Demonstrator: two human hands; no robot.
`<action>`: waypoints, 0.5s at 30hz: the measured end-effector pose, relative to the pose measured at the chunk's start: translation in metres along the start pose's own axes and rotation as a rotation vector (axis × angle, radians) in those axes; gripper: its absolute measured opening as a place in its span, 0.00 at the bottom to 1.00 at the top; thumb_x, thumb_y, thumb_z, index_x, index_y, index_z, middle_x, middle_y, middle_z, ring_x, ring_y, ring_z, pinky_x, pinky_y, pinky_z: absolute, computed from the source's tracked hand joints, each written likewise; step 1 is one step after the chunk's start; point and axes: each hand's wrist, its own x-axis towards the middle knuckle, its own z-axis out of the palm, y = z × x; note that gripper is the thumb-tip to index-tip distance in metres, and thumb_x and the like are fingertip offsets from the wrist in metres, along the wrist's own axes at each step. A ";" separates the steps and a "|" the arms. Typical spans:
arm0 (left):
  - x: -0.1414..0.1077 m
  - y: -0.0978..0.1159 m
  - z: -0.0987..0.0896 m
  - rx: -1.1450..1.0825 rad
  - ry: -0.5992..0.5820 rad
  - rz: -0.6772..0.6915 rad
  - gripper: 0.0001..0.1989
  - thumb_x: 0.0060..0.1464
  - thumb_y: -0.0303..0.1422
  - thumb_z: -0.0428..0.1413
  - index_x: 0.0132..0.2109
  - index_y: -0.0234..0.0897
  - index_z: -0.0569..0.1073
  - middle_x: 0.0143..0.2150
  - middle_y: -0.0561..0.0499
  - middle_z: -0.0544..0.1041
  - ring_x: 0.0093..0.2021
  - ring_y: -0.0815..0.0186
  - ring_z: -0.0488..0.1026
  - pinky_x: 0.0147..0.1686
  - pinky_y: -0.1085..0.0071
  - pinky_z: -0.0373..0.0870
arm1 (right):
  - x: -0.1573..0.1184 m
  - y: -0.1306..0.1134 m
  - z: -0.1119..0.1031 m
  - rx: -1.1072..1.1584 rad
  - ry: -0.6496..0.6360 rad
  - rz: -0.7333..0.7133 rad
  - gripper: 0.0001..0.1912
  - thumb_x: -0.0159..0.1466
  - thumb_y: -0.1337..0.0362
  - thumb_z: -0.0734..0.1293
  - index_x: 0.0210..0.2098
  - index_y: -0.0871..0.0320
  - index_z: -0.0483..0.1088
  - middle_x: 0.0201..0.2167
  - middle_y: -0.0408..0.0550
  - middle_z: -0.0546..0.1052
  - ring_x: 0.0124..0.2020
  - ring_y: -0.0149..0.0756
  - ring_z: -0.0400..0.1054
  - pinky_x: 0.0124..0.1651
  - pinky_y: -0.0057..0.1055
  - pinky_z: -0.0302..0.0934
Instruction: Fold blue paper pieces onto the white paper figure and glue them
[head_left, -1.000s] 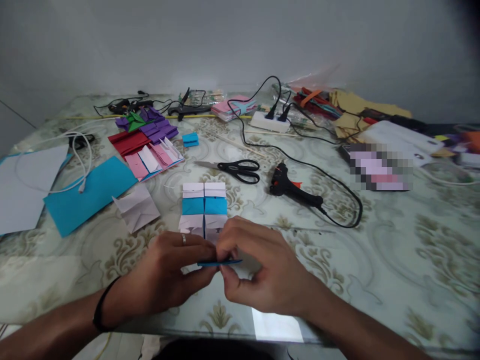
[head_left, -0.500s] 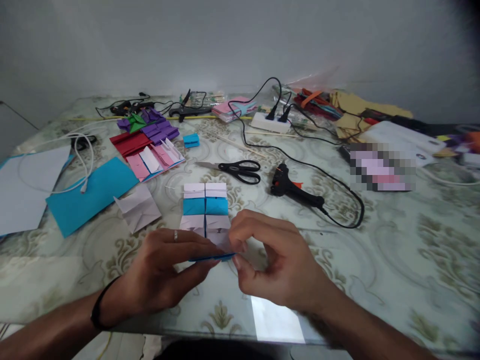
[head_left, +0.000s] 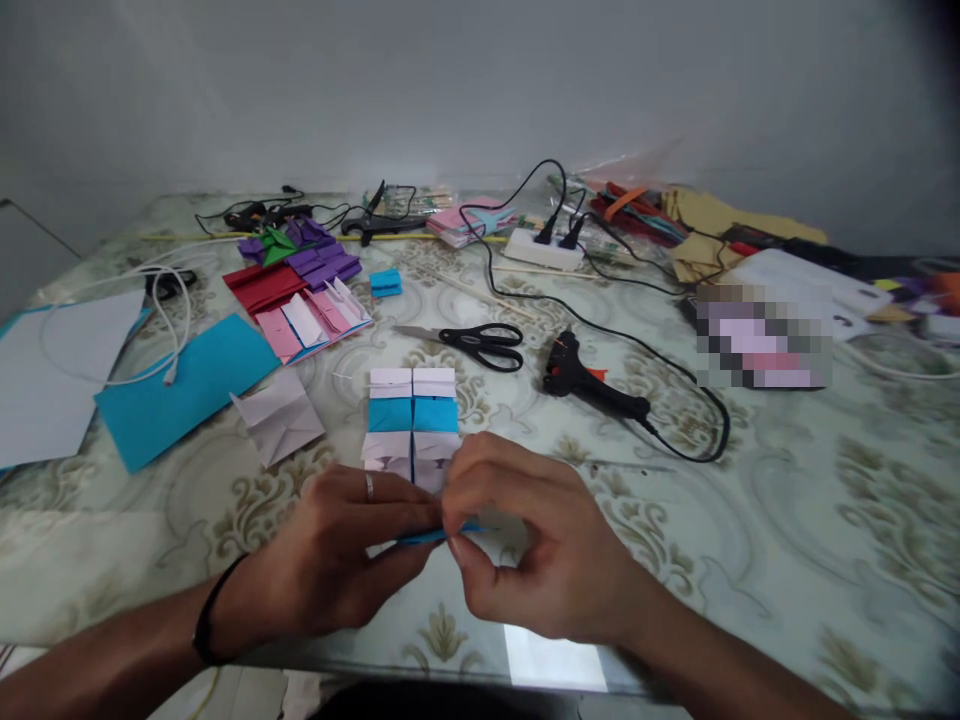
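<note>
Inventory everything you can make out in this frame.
Held paper: one, blue, front centre
Joined papers: several, white and blue, beyond held paper
Scissors: one pair, black handles, middle
Glue gun: one, black, right of scissors
Power strip: one, white, back
Pixelated item: one, dark edges, right
Sheets: several, blue and white, left
Creased paper: one, white, left
Cables: several, white and black, scattered
Small folded paper: one, blue, beyond scissors
Folded papers: several, mixed colours, back left
Paper pile: one, tan, back right
Unclear objects: several, mostly black, back
Table: one, pale, patterned, beneath
Left hand, right hand: two, on held paper
</note>
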 end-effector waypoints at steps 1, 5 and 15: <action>0.001 0.001 -0.001 0.002 0.010 0.007 0.11 0.64 0.24 0.59 0.50 0.41 0.80 0.40 0.49 0.87 0.37 0.64 0.86 0.35 0.74 0.81 | 0.000 0.000 -0.001 0.002 0.002 0.010 0.10 0.55 0.78 0.67 0.33 0.57 0.71 0.31 0.44 0.74 0.33 0.31 0.70 0.34 0.28 0.67; 0.002 0.002 -0.004 0.024 0.039 0.013 0.12 0.64 0.24 0.59 0.52 0.41 0.80 0.44 0.47 0.88 0.41 0.62 0.87 0.39 0.73 0.84 | 0.002 -0.001 -0.003 0.021 0.010 0.049 0.11 0.56 0.78 0.67 0.32 0.56 0.71 0.30 0.43 0.73 0.31 0.32 0.69 0.34 0.30 0.66; 0.005 0.001 -0.002 0.055 0.105 -0.007 0.11 0.62 0.25 0.62 0.49 0.42 0.81 0.42 0.48 0.88 0.41 0.61 0.87 0.40 0.72 0.86 | 0.000 0.001 -0.003 0.008 0.023 0.069 0.09 0.57 0.77 0.68 0.33 0.56 0.72 0.31 0.43 0.74 0.32 0.32 0.70 0.35 0.29 0.66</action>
